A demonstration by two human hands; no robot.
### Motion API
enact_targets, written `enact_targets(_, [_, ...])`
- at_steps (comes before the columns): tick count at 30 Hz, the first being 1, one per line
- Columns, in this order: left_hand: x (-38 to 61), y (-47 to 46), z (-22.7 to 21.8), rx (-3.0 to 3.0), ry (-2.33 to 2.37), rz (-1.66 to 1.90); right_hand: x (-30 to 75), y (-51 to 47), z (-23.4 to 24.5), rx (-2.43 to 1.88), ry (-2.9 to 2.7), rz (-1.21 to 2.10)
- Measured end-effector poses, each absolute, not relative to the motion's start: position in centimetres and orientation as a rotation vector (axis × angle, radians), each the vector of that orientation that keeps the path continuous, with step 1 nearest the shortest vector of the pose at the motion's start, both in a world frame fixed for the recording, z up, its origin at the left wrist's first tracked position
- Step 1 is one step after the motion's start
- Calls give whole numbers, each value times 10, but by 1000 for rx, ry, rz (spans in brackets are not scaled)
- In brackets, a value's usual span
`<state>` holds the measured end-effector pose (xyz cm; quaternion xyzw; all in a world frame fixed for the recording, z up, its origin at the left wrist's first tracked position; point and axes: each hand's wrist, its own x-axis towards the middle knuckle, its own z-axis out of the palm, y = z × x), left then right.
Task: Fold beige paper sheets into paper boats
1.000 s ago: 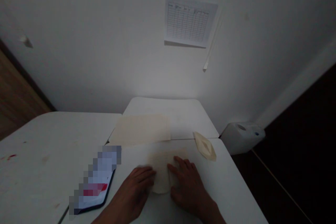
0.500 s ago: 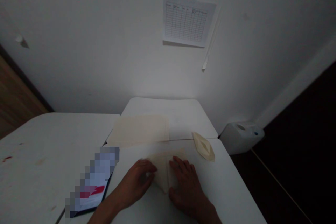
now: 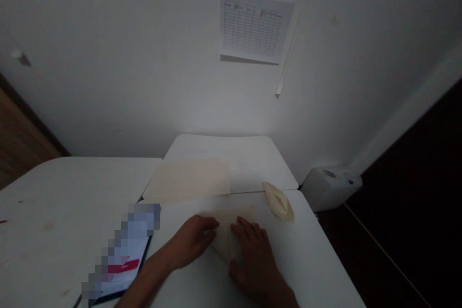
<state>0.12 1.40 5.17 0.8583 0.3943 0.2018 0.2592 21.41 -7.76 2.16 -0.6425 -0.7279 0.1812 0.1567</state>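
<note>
A cream sheet of paper (image 3: 224, 243), folded to a point at the near end, lies on the white table (image 3: 317, 260) between my hands. My left hand (image 3: 197, 237) rests at its left side, fingers bent, fingertips on the paper and thumb slightly apart from them. Flat on the right part of the paper is my right hand (image 3: 252, 255), its fingers spread and its thumb near the lower point. Beyond my right hand sits a folded cream paper piece (image 3: 278, 202) shaped like a small boat. What lies under my palms is hidden.
Cream sheets (image 3: 189, 180) lie flat across the far table joint. Left of my left arm is a tablet (image 3: 124, 255), partly pixelated. A printed table sheet (image 3: 250, 26) hangs on the wall. A white box-like object (image 3: 330, 190) stands beyond the table's right edge.
My left hand's thumb and fingers have come closer together at the paper's left side. My right hand stays on the paper, almost unmoved. The whole view has shifted slightly.
</note>
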Motion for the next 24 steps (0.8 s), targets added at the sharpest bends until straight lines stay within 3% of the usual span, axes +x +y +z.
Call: enact_targets(24, [32,17,33,2367,1318,582,214,-79,27,-1810,-2100,484])
